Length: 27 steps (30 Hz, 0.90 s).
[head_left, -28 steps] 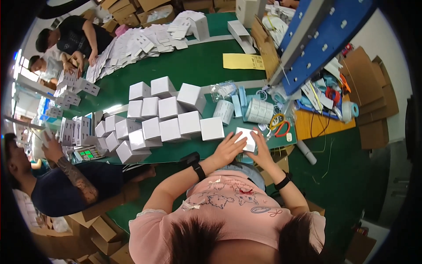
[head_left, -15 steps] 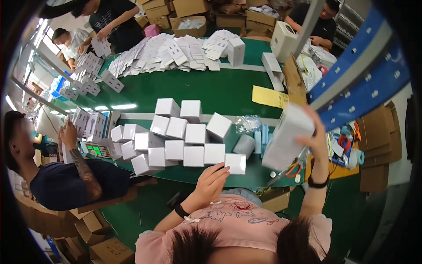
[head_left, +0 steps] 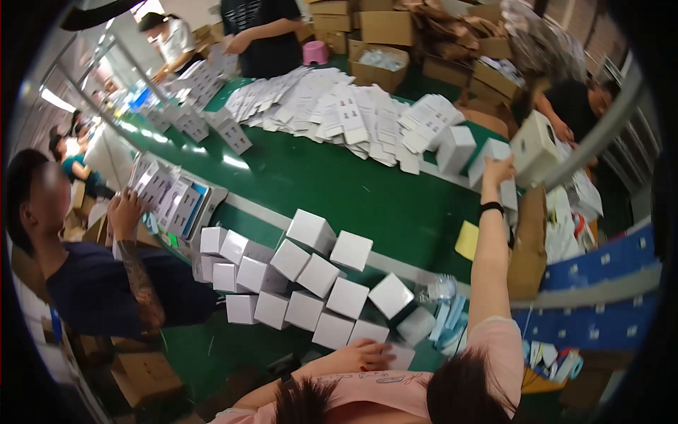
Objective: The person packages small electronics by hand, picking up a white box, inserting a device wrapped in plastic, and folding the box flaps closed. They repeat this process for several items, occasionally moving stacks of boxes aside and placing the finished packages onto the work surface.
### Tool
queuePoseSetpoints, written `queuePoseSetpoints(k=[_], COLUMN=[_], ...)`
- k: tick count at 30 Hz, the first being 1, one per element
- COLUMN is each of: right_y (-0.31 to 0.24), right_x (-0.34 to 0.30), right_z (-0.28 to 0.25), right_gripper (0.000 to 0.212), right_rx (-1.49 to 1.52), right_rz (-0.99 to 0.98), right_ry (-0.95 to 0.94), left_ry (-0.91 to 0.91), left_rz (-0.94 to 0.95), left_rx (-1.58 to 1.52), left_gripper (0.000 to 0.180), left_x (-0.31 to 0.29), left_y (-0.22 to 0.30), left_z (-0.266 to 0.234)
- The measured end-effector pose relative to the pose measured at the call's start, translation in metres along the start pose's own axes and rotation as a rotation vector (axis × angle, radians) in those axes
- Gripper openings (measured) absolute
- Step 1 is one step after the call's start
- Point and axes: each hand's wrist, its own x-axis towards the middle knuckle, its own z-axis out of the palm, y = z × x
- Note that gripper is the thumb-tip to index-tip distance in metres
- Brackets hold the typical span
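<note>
"Two hands; what were they at?"

"Near, at eleven o'clock, the left hand (head_left: 369, 353) lay against the white boxes (head_left: 304, 311), too blurred to tell its grip. Farther, at one, the right hand (head_left: 499, 169) clasped a white carton (head_left: 487, 150): setting down, I judged, so a square, gentle release was called for."

"Counts?"

"About seventeen boxes; that one carton; a second upright carton (head_left: 455, 145) just beside, toward twelve; one heap of flat packs (head_left: 339, 116)."

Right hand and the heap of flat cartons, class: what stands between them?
In the head view, an upright white box stands between the right hand and the heap, next to the box that the hand touches.
</note>
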Motion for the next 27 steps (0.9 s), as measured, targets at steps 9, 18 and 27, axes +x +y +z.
queuePoseSetpoints(k=[9,18,27], right_y=[0.016,-0.104,0.014], right_x=[-0.002,-0.181,-0.264], right_z=[0.027,-0.257,-0.318], right_gripper=[0.094,0.045,0.069], right_rx=[-0.240,0.076,0.173], right_rz=[0.027,-0.729,-0.415], right_ry=[-0.213,-1.090,-1.085], left_ry=[0.023,0.439,0.920], left_rz=[-0.019,-0.109,-0.921], left_rx=[-0.228,0.123,0.196], left_gripper=[0.025,0.023,0.028], left_x=[-0.002,-0.027,-0.084], left_y=[-0.003,0.002,0.002], left_z=[-0.002,-0.006,-0.125])
